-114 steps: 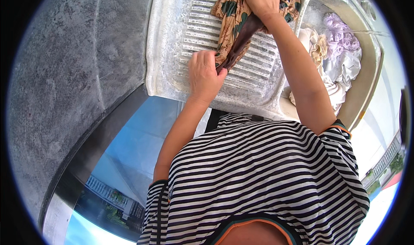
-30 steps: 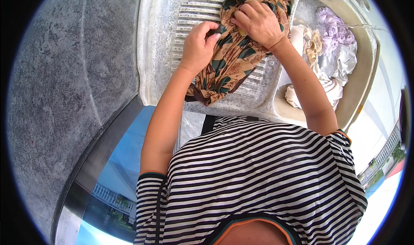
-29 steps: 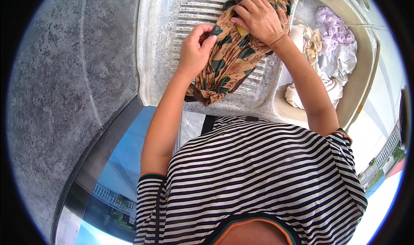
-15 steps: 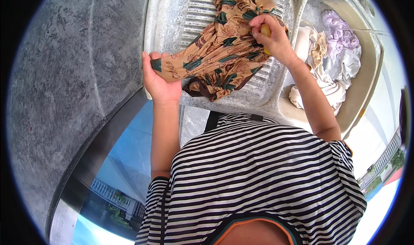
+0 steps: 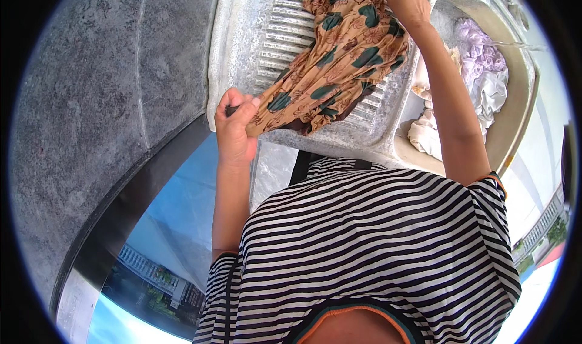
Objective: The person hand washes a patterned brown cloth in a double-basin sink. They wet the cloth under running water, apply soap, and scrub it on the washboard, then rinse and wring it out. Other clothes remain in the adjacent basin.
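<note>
Cloth [image 5: 339,59] stretched wider; left hand [image 5: 235,130], right hand [image 5: 407,1] both gripping its ends.

This is an outdoor hand-laundry spot at a home, the kind built for washing clothes by hand. A concrete wash sink [image 5: 236,53] with a ribbed scrubbing board [image 5: 285,35] moulded into its sloped surface sits in bright daylight. Beside it is a basin [image 5: 515,132] holding a heap of pale and lilac laundry [image 5: 485,77]. A patterned tan cloth [image 5: 339,59] lies spread across the ribs. Rough grey concrete flooring [image 5: 91,120] surrounds the sink, and hard sun and shadow show it is open-air.
</note>
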### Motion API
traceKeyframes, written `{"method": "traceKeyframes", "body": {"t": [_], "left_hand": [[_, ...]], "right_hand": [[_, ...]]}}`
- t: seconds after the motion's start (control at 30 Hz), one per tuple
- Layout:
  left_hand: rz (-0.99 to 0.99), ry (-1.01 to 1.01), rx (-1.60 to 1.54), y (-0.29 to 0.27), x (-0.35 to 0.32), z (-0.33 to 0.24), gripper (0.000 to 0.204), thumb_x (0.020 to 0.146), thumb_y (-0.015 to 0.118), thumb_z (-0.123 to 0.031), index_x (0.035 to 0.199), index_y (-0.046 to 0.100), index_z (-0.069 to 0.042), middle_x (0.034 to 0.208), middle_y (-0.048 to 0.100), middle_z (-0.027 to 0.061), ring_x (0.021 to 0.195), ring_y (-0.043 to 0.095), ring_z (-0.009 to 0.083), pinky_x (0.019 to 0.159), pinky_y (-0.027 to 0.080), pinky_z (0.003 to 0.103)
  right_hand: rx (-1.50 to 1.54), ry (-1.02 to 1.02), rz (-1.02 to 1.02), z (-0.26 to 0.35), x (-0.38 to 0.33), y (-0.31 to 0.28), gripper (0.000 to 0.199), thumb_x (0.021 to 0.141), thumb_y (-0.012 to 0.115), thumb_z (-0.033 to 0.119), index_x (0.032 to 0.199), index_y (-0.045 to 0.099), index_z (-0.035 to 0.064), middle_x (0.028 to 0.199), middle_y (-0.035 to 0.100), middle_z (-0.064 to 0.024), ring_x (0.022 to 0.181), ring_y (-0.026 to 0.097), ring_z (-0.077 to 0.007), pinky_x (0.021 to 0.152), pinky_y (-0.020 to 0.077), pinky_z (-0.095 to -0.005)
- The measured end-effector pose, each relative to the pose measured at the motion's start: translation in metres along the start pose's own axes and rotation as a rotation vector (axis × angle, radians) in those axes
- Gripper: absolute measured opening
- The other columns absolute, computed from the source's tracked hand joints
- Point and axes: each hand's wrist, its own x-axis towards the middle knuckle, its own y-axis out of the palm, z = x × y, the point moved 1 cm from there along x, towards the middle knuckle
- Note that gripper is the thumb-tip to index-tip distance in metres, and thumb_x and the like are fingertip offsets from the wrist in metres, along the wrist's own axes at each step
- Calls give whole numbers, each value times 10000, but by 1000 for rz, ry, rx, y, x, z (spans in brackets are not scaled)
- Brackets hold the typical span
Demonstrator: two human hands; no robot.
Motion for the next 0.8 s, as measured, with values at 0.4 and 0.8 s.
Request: {"method": "traceKeyframes", "body": {"t": [0.4, 0.8], "left_hand": [[79, 667, 40, 100, -7, -128, 339, 804, 594, 64, 800, 333, -152, 751, 379, -3, 735, 494, 121, 687, 441, 309], [219, 119, 810, 20, -10, 73, 292, 738, 649, 16, 700, 369, -59, 646, 346, -12, 633, 345, 78, 552, 330, 262]], "right_hand": [[1119, 107, 28, 28, 36, -74, 191, 926, 635, 108, 961, 709, -65, 826, 712, -45, 722, 634, -88, 645, 512, -262], [352, -850, 124, 137, -145, -20, 357, 889, 679, 465, 787, 557, 145, 749, 547, -40, 748, 557, -207, 696, 461, -357]]}}
